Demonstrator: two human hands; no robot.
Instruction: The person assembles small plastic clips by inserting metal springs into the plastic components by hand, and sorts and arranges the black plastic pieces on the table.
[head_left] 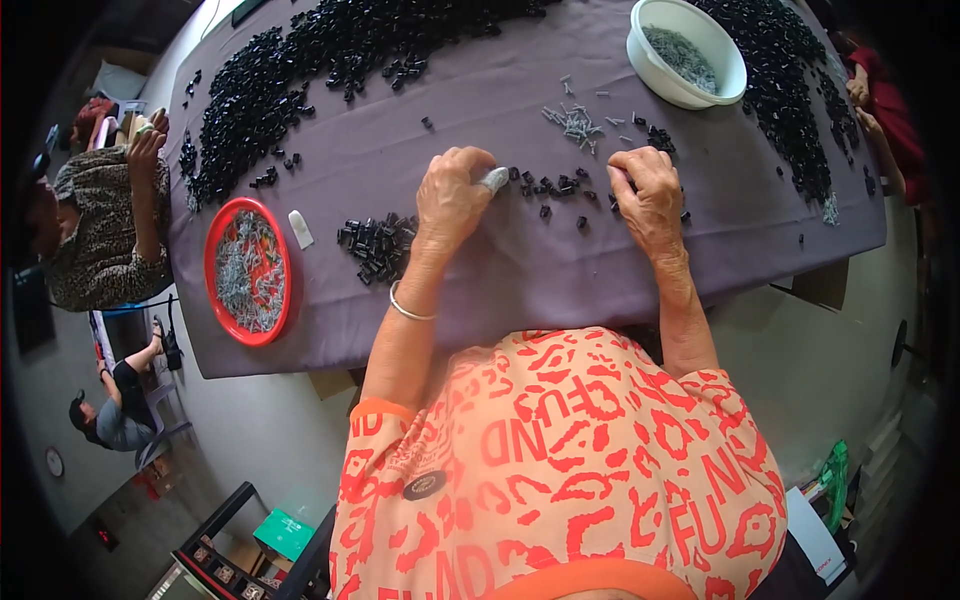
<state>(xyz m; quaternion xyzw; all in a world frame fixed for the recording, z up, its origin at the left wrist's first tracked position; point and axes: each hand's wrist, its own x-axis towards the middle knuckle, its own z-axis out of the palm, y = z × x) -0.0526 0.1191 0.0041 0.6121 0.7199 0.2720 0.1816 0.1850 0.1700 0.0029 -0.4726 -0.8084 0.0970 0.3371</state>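
Small black pieces [567,186] lie at centre between the left hand [456,200] and right hand [650,198]. Curled fingers hide both grips; whether either hand is clamped on a piece cannot be told. The upper black heap [260,100] is cut off by the top edge. Purple cloth [540,270] extends from the loose pieces to the table's near edge; the red tray [289,285] stands left, the white bowl [690,97] upper right.

Soft light, dark fisheye edges
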